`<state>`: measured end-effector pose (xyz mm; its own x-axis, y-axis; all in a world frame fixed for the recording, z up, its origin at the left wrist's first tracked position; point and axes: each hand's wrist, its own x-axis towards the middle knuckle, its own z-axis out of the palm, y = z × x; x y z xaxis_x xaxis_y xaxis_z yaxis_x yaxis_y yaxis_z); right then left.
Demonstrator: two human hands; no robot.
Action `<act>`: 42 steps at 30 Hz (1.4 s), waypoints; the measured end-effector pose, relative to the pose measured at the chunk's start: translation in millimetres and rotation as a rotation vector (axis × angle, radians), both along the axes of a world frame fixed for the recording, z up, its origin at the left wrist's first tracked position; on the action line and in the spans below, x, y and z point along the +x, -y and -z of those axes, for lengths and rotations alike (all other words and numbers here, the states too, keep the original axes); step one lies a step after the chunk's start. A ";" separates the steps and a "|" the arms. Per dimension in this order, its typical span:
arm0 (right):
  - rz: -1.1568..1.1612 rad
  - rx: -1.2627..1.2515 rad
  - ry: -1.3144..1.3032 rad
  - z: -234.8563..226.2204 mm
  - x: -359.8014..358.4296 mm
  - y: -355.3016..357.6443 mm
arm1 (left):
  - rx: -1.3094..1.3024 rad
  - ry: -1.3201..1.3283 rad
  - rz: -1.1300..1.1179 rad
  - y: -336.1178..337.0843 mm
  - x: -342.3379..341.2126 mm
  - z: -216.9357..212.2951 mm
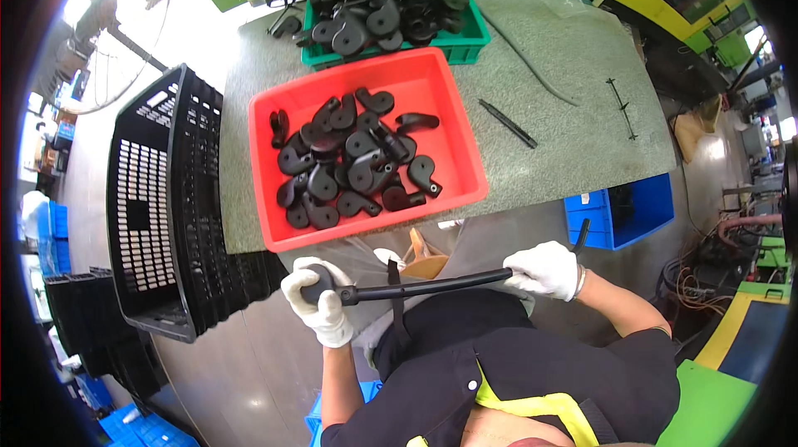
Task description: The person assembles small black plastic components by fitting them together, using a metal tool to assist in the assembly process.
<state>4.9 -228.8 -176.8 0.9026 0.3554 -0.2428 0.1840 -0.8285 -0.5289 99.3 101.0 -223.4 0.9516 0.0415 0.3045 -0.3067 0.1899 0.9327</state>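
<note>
In front of my body, both white-gloved hands hold one long black piece. My left hand is closed around a round-headed black plastic part. A black tube meets the neck of that part and runs to the right. My right hand grips the tube near its far end, which bends upward past the glove. Beyond my hands, a red bin holds several loose black parts with similar round heads.
A green crate heaped with black parts stands behind the red bin on the grey table. A black pen-like stick, a grey cord and a thin barbed rod lie rightward. A black crate stands left, a blue bin right.
</note>
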 end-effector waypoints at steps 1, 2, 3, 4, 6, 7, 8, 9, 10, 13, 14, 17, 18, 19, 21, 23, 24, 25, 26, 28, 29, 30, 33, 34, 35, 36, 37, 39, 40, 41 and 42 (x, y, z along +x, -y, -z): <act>0.013 0.000 0.014 -2.5 2.4 6.3 | -0.002 0.057 -0.006 1.6 7.2 -7.6; 0.022 -0.001 0.024 -5.2 4.9 13.9 | 0.065 0.108 -0.130 -3.3 15.4 -5.5; 0.019 0.001 0.033 -7.0 9.9 24.0 | 0.135 0.158 -0.267 -2.6 24.8 -15.3; 0.020 -0.034 0.000 -5.9 14.7 37.7 | 0.052 0.010 -0.363 -1.7 32.8 -30.9; 0.123 -0.039 0.179 0.5 23.8 67.5 | -0.318 -0.093 -0.347 -18.5 45.7 -28.9; 0.296 -0.035 0.154 2.6 29.7 85.1 | -0.407 -0.113 -0.313 -21.5 52.9 -24.8; 0.435 -0.125 0.223 3.0 38.0 101.0 | -0.569 -0.146 -0.198 -20.4 56.5 -21.3; 0.529 -0.138 0.380 14.4 46.8 124.4 | -0.576 -0.192 -0.118 -15.6 58.2 -19.4; 0.642 -0.189 0.455 19.3 63.4 143.6 | -0.534 -0.213 -0.014 -9.4 58.7 -19.5; 0.742 -0.382 0.517 43.3 120.8 213.3 | -0.362 -0.267 0.012 4.7 56.1 -11.3; 0.811 -0.434 0.458 49.7 141.1 228.6 | -0.208 -0.271 -0.031 7.2 56.9 -9.5; 0.855 -0.509 0.365 69.8 187.8 262.0 | 0.076 -0.283 -0.091 18.0 56.3 -20.3; 0.854 -0.505 0.375 79.2 199.1 267.0 | 0.069 -0.297 -0.083 20.0 57.7 -23.0; 0.818 -0.525 0.343 87.9 209.6 272.1 | 0.056 -0.308 -0.069 23.5 62.7 -23.8; 0.790 -0.533 0.279 99.7 223.2 274.0 | 0.058 -0.249 -0.054 24.7 68.7 -14.3; 0.776 -0.453 0.323 111.4 225.7 277.6 | 0.221 -0.138 -0.049 28.7 75.5 -12.0; 0.779 -0.455 0.330 111.9 227.4 274.4 | 0.490 0.005 -0.112 28.0 82.4 -12.0; 0.800 -0.451 0.330 113.1 228.3 270.9 | 0.610 0.097 -0.128 30.1 87.6 -13.4; 0.822 -0.447 0.329 113.7 228.2 268.0 | 0.674 0.137 -0.115 33.6 91.6 -16.6; 0.823 -0.451 0.358 112.7 228.0 262.8 | 0.756 0.178 -0.066 38.9 97.9 -21.0; 0.821 -0.454 0.381 112.3 227.4 260.0 | 0.680 0.074 -0.005 40.7 98.3 -16.0; 0.821 -0.426 0.390 111.0 226.7 256.9 | 0.723 0.089 0.013 41.3 100.5 -13.3; 0.812 -0.490 0.393 106.2 226.4 247.5 | 0.733 0.069 0.020 41.8 104.2 -8.3; 0.823 -0.497 0.375 102.4 226.1 245.1 | 0.821 0.128 -0.023 41.2 105.4 -8.5; 0.815 -0.496 0.381 98.9 226.7 241.5 | 0.910 0.185 -0.068 40.0 106.7 -8.7; 0.815 -0.543 0.431 92.9 224.5 238.8 | 0.958 0.216 -0.084 39.5 108.9 -8.2; 0.809 -0.587 0.480 84.6 226.9 231.0 | 0.956 0.214 -0.094 37.7 110.7 -7.8; 0.777 -0.565 0.590 63.0 239.9 207.2 | 1.030 0.264 -0.164 33.0 112.1 -11.1; 0.666 -0.493 0.720 49.3 248.0 193.6 | 1.014 0.258 -0.176 31.2 112.9 -11.9; 0.554 -0.420 0.844 34.2 256.2 176.5 | 1.009 0.257 -0.180 28.8 114.6 -12.7; 0.478 -0.363 0.936 18.1 265.7 152.1 | 0.985 0.245 -0.182 26.4 116.7 -12.5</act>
